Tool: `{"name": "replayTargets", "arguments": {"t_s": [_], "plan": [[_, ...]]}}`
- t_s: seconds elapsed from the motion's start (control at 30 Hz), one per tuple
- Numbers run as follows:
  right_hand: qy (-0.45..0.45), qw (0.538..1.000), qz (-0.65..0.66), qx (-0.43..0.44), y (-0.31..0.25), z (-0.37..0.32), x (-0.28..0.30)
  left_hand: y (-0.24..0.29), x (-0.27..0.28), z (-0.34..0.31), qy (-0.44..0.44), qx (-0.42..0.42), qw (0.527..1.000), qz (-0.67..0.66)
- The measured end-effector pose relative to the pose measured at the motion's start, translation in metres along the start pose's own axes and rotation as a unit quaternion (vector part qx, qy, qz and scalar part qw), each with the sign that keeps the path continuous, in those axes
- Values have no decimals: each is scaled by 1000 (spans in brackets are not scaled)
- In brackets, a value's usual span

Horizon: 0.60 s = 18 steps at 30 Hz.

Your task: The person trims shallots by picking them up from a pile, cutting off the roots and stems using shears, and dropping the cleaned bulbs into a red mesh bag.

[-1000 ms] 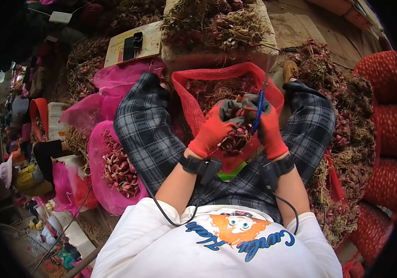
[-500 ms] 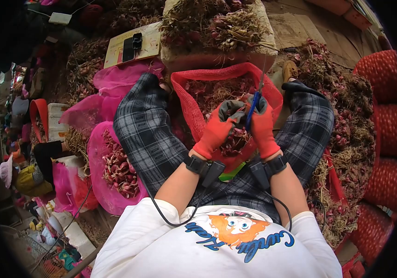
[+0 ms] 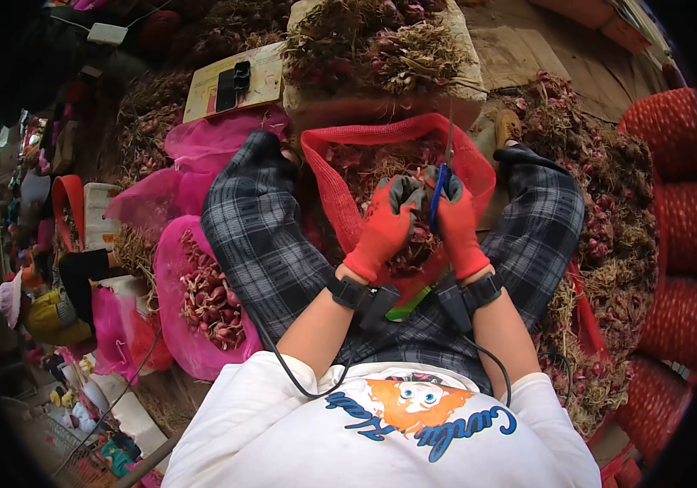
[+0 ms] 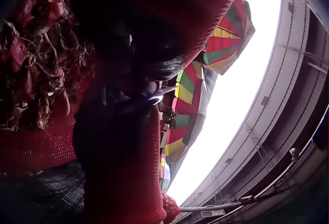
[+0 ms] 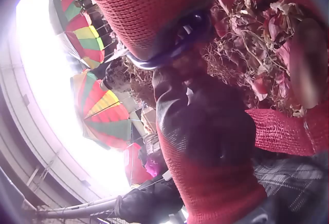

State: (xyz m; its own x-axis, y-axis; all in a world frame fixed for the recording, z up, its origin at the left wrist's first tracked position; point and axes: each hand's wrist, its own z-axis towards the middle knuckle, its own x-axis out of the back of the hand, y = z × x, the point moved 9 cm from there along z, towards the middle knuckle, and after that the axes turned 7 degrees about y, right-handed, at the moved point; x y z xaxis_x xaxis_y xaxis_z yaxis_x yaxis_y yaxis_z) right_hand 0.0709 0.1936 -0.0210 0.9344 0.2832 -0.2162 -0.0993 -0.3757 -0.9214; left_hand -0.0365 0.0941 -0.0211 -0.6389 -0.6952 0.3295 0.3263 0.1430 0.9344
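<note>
Both hands wear red gloves with dark grey palms and fingers, close together over a red mesh bag (image 3: 328, 175) of shallots and dry trimmings. My right hand (image 3: 455, 220) grips blue-handled scissors (image 3: 438, 198), their thin blades pointing away from me. The blue handle loop (image 5: 146, 63) shows beside the glove in the right wrist view. My left hand (image 3: 390, 221) has its fingers curled in a pinch just left of the scissors. A reddish shallot (image 5: 193, 66) shows by its fingertips in the right wrist view, mostly hidden by the gloves.
A pink mesh bag (image 3: 171, 313) of trimmed shallots stands left of my leg. Ahead is a foam box (image 3: 466, 73) heaped with untrimmed bunches, beside a board (image 3: 263, 77) with a phone. Shallot piles (image 3: 608, 244) and full red sacks (image 3: 677, 317) line the right.
My right hand and the scissors have moved slightly left, and the blades have swung left. The left hand has shifted slightly, staying close beside the right.
</note>
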Motion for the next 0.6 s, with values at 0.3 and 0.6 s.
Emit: {"name": "replayTargets", "arguments": {"t_s": [0.3, 0.6], "plan": [[-14, 995, 82, -53, 15, -1, 1, 19, -1, -9, -4, 44, 997, -61], [20, 990, 138, -25, -13, 8, 5, 28, -25, -9, -95, 164, 909, -370]]}}
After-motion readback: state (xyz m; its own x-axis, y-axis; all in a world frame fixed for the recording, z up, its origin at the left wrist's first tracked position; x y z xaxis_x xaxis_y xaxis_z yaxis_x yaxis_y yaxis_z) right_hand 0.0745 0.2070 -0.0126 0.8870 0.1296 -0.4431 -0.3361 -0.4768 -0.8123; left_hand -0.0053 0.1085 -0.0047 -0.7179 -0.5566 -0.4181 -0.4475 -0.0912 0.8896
